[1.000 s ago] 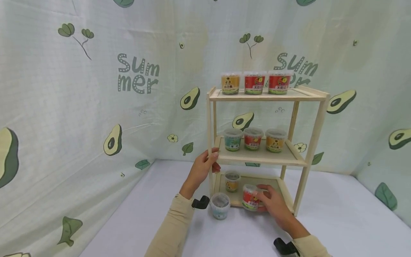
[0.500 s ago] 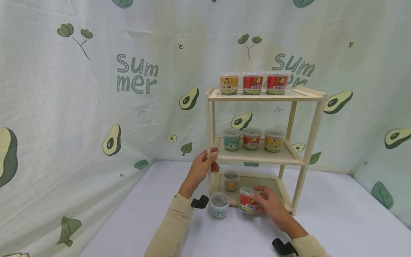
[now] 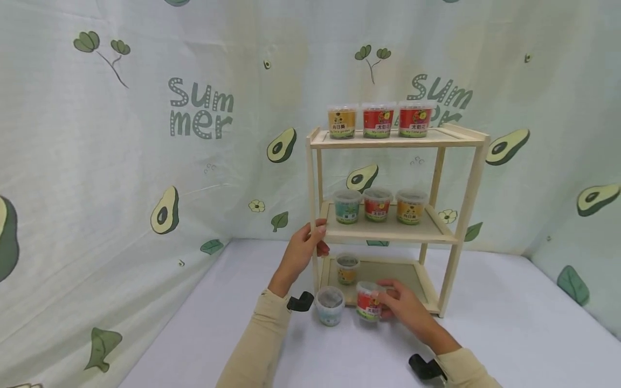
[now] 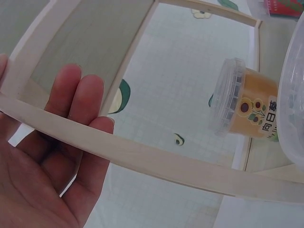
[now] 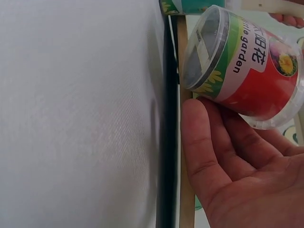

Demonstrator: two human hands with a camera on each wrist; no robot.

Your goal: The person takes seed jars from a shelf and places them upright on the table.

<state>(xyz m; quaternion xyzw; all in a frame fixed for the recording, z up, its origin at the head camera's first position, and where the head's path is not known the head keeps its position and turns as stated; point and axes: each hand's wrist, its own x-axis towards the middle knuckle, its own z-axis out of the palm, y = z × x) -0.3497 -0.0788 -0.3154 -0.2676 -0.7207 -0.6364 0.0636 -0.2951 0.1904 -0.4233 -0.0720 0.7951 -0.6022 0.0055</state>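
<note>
The right hand [image 3: 401,308], the nearer, pinches a red "little garden" cup [image 3: 366,304] just to its left, long axis near vertical, before the bottom shelf [image 3: 406,270]; whether its base meets the tabletop [image 3: 339,355] cannot be told. Left of it, apart, a blue-green cup [image 3: 330,308] stands nearer than the left hand [image 3: 298,251], which grips the rack's left front post [image 3: 312,183]. Beyond, between the hands, a yellow sunflower cup [image 3: 347,272] occupies the bottom shelf, the middle shelf [image 3: 383,236] overhead
</note>
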